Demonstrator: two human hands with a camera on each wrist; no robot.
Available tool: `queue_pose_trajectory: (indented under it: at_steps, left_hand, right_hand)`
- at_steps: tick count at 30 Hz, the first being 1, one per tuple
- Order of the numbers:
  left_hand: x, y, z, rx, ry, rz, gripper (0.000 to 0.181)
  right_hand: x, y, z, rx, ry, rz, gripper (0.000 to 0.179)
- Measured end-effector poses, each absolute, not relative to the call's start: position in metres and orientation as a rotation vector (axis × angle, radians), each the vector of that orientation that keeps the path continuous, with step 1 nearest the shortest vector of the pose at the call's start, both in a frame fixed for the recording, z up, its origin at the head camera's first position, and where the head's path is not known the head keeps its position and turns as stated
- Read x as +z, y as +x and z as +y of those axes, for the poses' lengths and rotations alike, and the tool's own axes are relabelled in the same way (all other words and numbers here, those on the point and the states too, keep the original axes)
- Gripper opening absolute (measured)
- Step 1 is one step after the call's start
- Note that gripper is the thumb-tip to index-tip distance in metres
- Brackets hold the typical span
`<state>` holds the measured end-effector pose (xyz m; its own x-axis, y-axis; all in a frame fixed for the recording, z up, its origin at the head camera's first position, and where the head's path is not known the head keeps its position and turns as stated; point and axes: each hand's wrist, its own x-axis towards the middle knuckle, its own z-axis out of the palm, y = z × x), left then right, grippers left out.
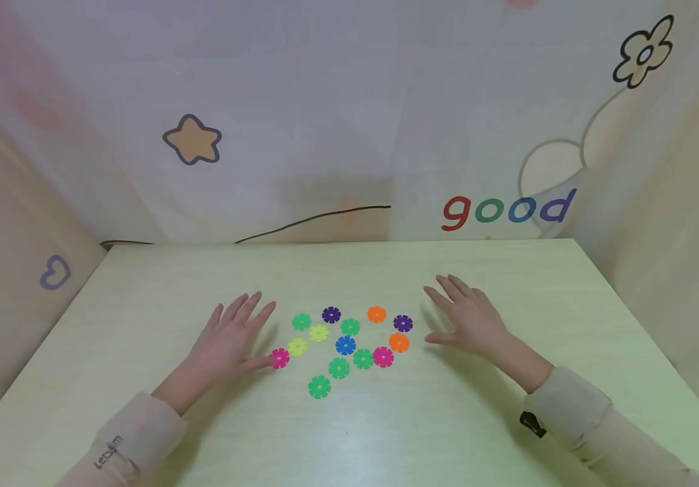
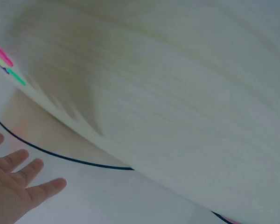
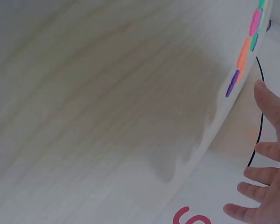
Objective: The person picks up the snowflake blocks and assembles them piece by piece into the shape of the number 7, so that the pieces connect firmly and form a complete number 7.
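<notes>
Several notched plastic discs lie flat on the table between the two hands, among them a blue disc (image 1: 346,345), a yellow disc (image 1: 319,333), a green disc (image 1: 319,387), an orange disc (image 1: 376,314) and a purple disc (image 1: 331,315). My left hand (image 1: 227,341) hovers on the left with fingers spread and holds nothing; its thumb overlaps the edge of a pink disc (image 1: 280,358) in the head view, and contact cannot be told. Over on the right, my right hand (image 1: 471,318) is held above the table, fingers extended, nearest to a second orange disc (image 1: 399,342).
The pale wooden table (image 1: 349,446) reaches back to a printed curtain (image 1: 325,101) with a star and the word "good". More curtain (image 1: 660,223) hangs along the sides. A small black clip-like item (image 1: 532,425) shows beside the right sleeve.
</notes>
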<state>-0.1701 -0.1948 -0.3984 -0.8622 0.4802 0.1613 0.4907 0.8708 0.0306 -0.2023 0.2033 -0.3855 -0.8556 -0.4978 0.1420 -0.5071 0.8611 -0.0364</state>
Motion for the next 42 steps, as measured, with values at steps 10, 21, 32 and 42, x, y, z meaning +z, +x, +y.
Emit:
queue_pose_trajectory:
  at_steps: [10,21,32,42]
  left_hand:
    - [-0.408,-0.176,-0.197,-0.429,-0.932,-2.957,0.060]
    - [-0.414,-0.192,-0.203,-1.030,-0.843,-3.092,0.039]
    - [-0.417,-0.193,-0.197,-1.103,-0.789,-3.100,0.025]
    - [-0.413,-0.194,-0.195,-1.174,-0.833,-3.139,0.018]
  right_hand:
    - [-0.394,-0.211,0.192,0.236,1.204,-2.851,0.036]
    - [-0.398,-0.213,0.177,0.312,1.345,-2.879,0.028]
    - [-0.404,-0.220,0.173,0.582,1.295,-2.967,0.019]
    - [-0.407,-0.220,0.172,0.857,1.276,-3.049,0.020]
